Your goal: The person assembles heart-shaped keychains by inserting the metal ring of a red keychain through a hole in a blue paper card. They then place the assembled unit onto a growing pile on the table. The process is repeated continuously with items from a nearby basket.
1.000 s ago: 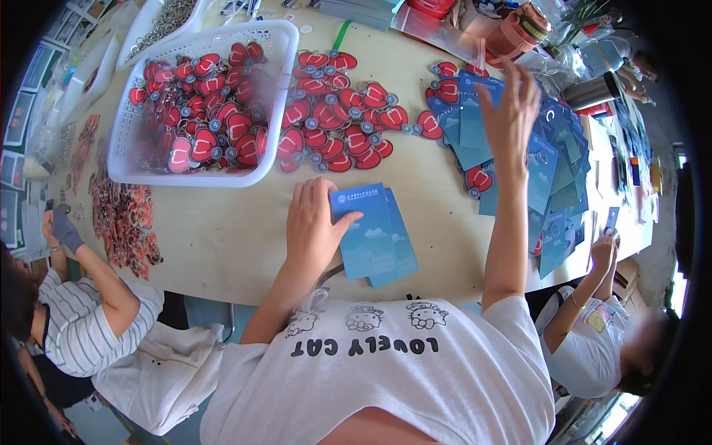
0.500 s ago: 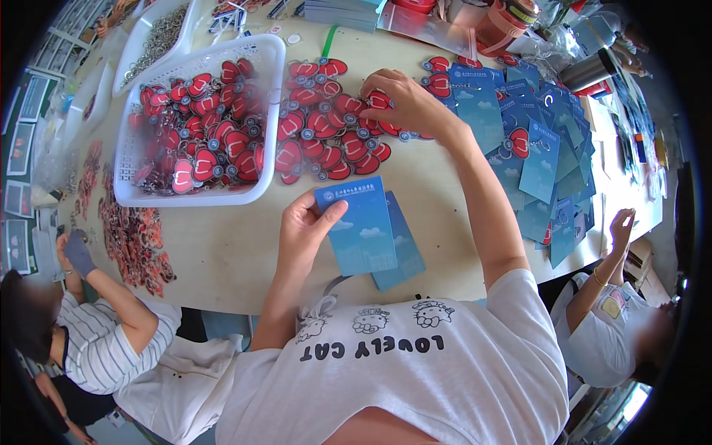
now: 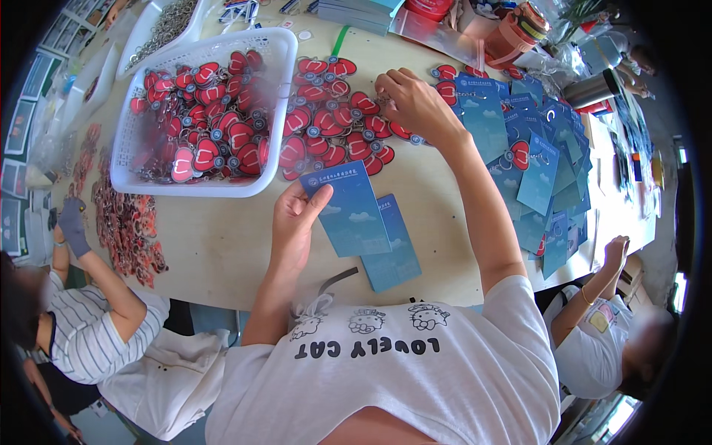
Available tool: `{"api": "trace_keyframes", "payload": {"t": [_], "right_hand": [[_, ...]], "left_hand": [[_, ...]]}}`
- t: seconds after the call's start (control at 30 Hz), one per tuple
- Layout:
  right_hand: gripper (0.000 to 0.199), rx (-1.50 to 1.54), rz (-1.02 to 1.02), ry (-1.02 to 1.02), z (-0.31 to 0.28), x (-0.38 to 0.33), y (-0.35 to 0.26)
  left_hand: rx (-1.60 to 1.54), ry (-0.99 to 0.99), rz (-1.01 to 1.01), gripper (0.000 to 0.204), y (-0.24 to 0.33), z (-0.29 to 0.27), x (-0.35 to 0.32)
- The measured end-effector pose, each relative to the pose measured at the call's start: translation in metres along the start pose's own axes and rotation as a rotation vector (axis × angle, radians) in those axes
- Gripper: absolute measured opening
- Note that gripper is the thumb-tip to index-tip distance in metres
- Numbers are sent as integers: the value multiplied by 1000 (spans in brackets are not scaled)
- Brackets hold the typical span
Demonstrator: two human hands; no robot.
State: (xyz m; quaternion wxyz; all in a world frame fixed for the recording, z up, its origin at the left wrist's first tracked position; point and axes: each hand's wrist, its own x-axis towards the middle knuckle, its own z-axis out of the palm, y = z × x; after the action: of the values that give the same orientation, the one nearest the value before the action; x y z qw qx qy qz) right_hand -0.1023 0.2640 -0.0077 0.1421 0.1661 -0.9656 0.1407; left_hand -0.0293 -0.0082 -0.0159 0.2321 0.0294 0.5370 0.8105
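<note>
My left hand (image 3: 295,222) is closed on a blue card (image 3: 348,211), thumb across its upper left corner. Partly beneath that card, another blue card (image 3: 393,256) lies on the table. My right hand (image 3: 419,104) reaches over a spread of red keychains (image 3: 326,122) with round blue tags. Its bent fingers pinch at the metal chain of a red keychain (image 3: 363,102); the fingertips are partly hidden. Left of the spread stands a white plastic basket (image 3: 288,81) filled with more such keychains.
Overlapping blue cards (image 3: 486,115), some with keychains on them, cover the right side. A tray of metal rings (image 3: 167,30) stands far left, wrapped keychains (image 3: 130,237) lie nearer. A bottle (image 3: 515,37) and steel tumbler (image 3: 593,89) stand at the back. Co-workers sit on both sides.
My right fingers have shifted from the face of a keychain to its metal chain. The card in my left hand has tilted and moved slightly left and up. The view has shifted a little.
</note>
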Motion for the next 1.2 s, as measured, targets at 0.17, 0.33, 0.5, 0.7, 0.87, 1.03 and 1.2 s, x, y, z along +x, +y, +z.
{"api": "trace_keyframes", "payload": {"t": [0.17,0.33,0.5,0.7,0.87,1.03,1.2], "right_hand": [[19,36,-15,88,-2,4,8],[15,478,86,112,-20,12,0],[15,903,322,-88,-51,-3,-33],[13,1256,403,120,-70,-33,-112],[8,920,344,370,-54,-30,-133],[9,798,348,405,-53,-35,-138],[17,766,313,449,-54,-38,-142]], "left_hand": [[-11,3,-4,18,-2,-2,0],[-36,37,-3,19,0,-1,1],[17,163,232,16,4,7,-4],[95,291,527,12,18,34,4],[-112,288,518,14,21,61,6],[-153,249,535,14,18,66,4],[-150,239,530,14,17,65,2]]}}
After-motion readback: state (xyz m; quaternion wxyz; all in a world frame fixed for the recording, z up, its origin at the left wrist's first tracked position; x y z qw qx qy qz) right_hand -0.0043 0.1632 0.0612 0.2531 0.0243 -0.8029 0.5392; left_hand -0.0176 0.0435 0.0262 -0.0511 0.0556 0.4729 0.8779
